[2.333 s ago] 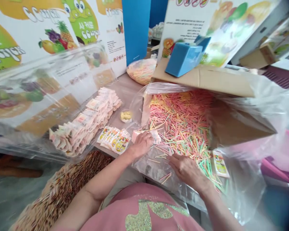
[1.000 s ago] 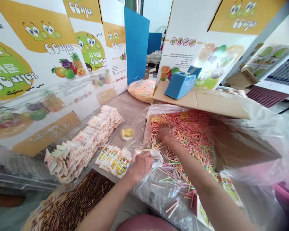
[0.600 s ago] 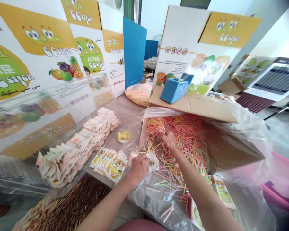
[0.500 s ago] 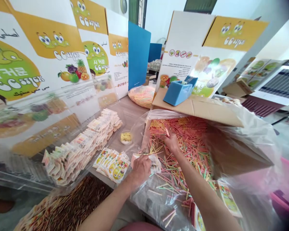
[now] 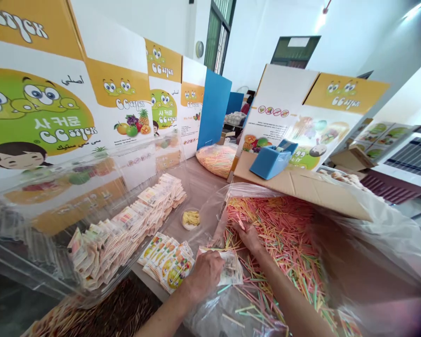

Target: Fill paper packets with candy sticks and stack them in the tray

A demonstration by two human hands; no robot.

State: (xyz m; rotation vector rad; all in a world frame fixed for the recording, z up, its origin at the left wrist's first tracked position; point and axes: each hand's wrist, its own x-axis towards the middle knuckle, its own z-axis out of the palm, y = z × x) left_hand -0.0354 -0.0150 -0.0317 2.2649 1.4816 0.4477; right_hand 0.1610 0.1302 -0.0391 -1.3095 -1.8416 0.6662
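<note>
The bare, slender left forearm [image 5: 173, 309] enters at seven o'clock and slants up toward one, ending in a bare left hand [image 5: 206, 272], back upward, fingers curled down. The bare, longer-showing right forearm [image 5: 289, 292] enters near five; its bare right hand [image 5: 248, 235] reaches farther forward, fingers bent inward.
</note>
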